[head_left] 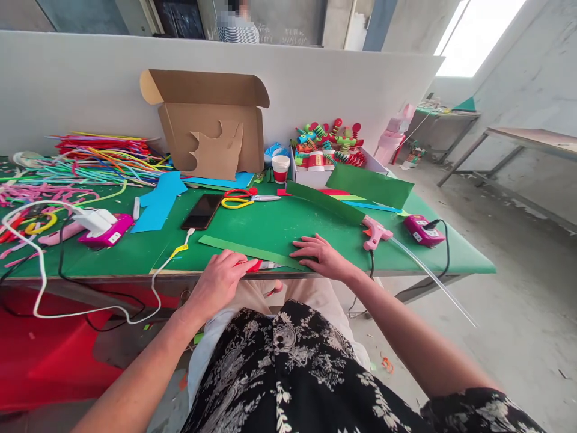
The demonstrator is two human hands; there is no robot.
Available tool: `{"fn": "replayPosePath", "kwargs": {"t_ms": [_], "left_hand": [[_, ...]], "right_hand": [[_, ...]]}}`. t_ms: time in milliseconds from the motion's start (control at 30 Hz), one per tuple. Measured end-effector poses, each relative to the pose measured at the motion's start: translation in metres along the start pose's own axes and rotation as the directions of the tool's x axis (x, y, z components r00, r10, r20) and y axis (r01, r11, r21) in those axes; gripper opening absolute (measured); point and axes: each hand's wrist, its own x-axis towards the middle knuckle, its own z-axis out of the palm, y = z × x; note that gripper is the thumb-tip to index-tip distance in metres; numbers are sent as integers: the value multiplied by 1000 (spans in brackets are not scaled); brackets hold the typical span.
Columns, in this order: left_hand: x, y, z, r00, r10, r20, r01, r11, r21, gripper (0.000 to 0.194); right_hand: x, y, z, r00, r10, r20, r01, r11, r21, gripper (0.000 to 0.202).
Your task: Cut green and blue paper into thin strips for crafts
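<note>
Green, narrow paper strip (pixel 238 248): on green-topped table (pixel 252 224), long axis far left to near right | Left hand (pixel 222 275): by its near edge, narrow around red-handled metal tool (pixel 255 266) | Right hand (pixel 325 257): nearer its right end, palm down, fingers spread leftward

Green strip (pixel 247 250): matt, smooth paper
Red-handled tool (pixel 255 265): plastic-looking grip, metallic blade
Tabletop (pixel 265 225): smooth green covering, faint sheen
Phone (pixel 202 210): glossy dark screen
Open box (pixel 180 129): matt brown cardboard
Torn piece (pixel 219 150): cardboard, rough-edged
Glue gun (pixel 377 233): pink plastic
Glue stick (pixel 433 276): translucent, shiny
Shirt (pixel 288 373): patterned cloth
Floor (pixel 518 252): matt, concrete-looking
</note>
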Motion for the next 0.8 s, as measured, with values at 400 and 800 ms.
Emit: {"fn": "replayPosePath", "kwargs": {"t_ms": [400, 800], "left_hand": [[6, 8, 6, 1000, -13, -17, 13, 1000, 1, 39], [8, 18, 8, 1000, 3, -3, -3, 999, -36, 40]], "right_hand": [[1, -1, -1, 1000, -3, 7, 3, 1000, -22, 30], [1, -1, -1, 1000, 3, 2, -3, 1000, -5, 31]]}}
